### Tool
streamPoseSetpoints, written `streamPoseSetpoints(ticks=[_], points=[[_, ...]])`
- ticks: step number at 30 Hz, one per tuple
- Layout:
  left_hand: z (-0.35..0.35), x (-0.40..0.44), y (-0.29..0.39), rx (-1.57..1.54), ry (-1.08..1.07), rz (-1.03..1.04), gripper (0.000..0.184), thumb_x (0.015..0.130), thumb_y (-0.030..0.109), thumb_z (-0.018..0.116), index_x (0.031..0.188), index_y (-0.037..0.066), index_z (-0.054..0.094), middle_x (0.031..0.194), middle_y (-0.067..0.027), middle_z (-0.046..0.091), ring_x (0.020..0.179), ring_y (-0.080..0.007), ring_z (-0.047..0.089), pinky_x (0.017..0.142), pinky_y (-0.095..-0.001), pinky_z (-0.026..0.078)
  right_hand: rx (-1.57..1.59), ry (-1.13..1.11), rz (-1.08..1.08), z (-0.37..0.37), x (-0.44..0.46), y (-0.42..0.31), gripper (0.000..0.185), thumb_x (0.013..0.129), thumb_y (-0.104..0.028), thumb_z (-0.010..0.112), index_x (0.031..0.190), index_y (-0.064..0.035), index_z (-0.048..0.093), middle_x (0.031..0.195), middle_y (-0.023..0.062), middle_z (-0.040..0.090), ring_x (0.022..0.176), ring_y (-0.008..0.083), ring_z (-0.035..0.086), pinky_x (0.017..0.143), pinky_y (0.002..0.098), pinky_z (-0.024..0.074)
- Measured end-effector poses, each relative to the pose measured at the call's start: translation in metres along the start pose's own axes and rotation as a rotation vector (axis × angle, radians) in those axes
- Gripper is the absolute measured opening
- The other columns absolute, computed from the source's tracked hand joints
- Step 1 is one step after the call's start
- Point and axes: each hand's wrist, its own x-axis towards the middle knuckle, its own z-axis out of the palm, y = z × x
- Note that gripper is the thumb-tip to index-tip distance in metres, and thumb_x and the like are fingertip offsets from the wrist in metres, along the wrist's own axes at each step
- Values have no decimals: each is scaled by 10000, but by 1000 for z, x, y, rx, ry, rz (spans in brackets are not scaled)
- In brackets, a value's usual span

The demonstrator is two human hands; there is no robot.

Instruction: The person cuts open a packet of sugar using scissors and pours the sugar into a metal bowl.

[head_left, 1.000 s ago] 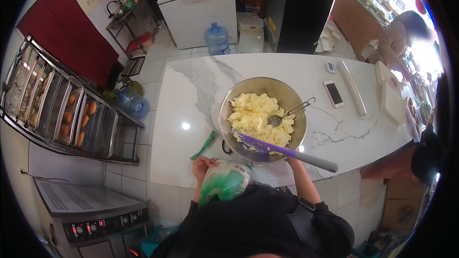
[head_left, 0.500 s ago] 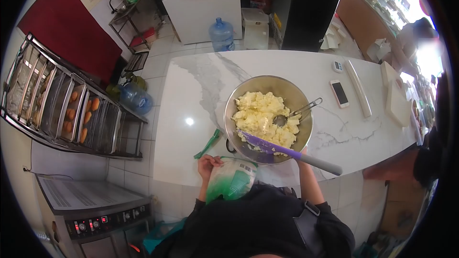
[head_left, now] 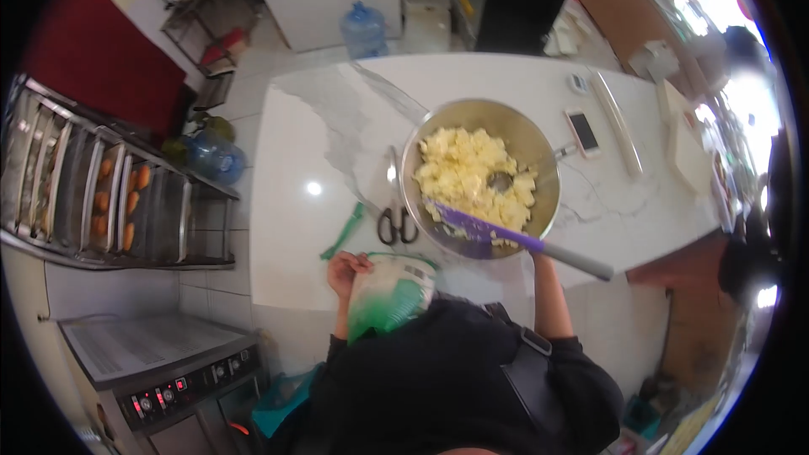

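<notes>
My left hand (head_left: 347, 272) is closed on the top edge of a plastic bag (head_left: 386, 295) with pale contents, green print and a barcode. It hangs at the table's near edge against my body. My right hand (head_left: 540, 259) is at the near right rim of a steel mixing bowl (head_left: 549, 190); the bowl hides its fingers. Lumpy pale yellow butter-like mass (head_left: 463, 156) fills part of the bowl. A purple spatula (head_left: 506, 237) with a grey handle lies across the near rim. A round-headed metal utensil (head_left: 500, 181) rests inside. Black-handled scissors (head_left: 398, 226) lie left of the bowl.
On the marble table (head_left: 303, 227) are a green strip (head_left: 342, 232), a phone (head_left: 581, 132), a small timer (head_left: 577, 83) and a long white roll (head_left: 617, 122). Left stand a tray rack (head_left: 109, 185) with baked buns and an oven-like appliance (head_left: 160, 354). Another person is at far right.
The bowl has shifted right across the table with my right hand at its rim, uncovering the scissors. My left hand stays on the bag. The camera view has also shifted.
</notes>
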Motion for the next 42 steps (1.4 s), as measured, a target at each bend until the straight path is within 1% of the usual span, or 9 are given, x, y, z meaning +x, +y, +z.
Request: streamPoseSetpoints(ticks=[13, 24, 27, 30, 33, 36, 38, 40, 42], points=[[12, -2, -9, 59, 18, 57, 251, 767, 216, 352, 697, 28, 503, 478, -80, 499, 566, -225, 559, 827, -357, 381, 190, -66, 307, -53, -27, 86, 347, 784, -125, 623, 1120, -57, 566, 1150, 95, 575, 1054, 221, 531, 903, 342, 423], [7, -2, -7, 100, -7, 25, 218, 735, 177, 346, 691, 30, 501, 481, -84, 510, 581, -222, 557, 851, -366, 372, 284, 81, 48, -50, -43, 68, 357, 759, -57, 640, 1110, -53, 572, 1111, 86, 593, 1024, 208, 546, 889, 334, 433], [9, -2, -5, 121, 30, 10, 214, 732, 178, 348, 677, 31, 495, 479, -85, 507, 566, -222, 544, 853, -363, 370, 237, 43, 172, -49, -44, 52, 351, 748, -56, 656, 1091, -53, 581, 1097, 80, 598, 1012, 202, 553, 881, 319, 435], [12, -2, -5, 114, 56, 10, 211, 734, 168, 342, 666, 33, 490, 480, -88, 507, 562, -218, 540, 854, -360, 369, 252, 141, 117, -50, -53, 44, 360, 722, -48, 680, 1069, -44, 585, 1072, 76, 605, 995, 200, 560, 874, 304, 436], [18, -5, -4, 73, 46, 16, 211, 735, 161, 336, 660, 35, 486, 476, -85, 499, 568, -216, 545, 853, -357, 370, 429, 211, 156, -40, -55, 51, 372, 700, -41, 695, 1056, -38, 587, 1058, 97, 608, 984, 201, 565, 853, 306, 439], [17, -5, -5, 123, 75, 27, 216, 746, 163, 328, 668, 35, 485, 468, -80, 486, 575, -215, 546, 850, -356, 371, 89, 342, 151, -36, -68, 42, 348, 694, -50, 699, 1024, -32, 592, 1009, 118, 611, 944, 194, 570, 810, 311, 446], [13, -5, -5, 116, 36, 24, 225, 758, 168, 323, 681, 35, 487, 468, -74, 479, 576, -213, 546, 853, -357, 370, -226, 560, 239, -41, -89, -6, 350, 680, -69, 715, 1004, -33, 586, 929, 120, 610, 899, 213, 578, 774, 312, 447], [11, -3, -8, 107, 33, 34, 233, 769, 173, 318, 695, 34, 490, 468, -70, 473, 575, -211, 544, 858, -358, 370, 113, -186, 728, -70, -91, -81, 411, 668, -104, 739, 1034, -44, 560, 911, 117, 597, 919, 239, 568, 779, 325, 446], [9, -2, -10, 105, 52, 29, 241, 780, 178, 314, 709, 35, 494, 467, -67, 468, 573, -211, 542, 866, -358, 369, 486, -455, 364, -51, -99, -113, 533, 667, -127, 743, 1139, -76, 502, 1060, 143, 544, 1047, 238, 512, 807, 339, 441]])
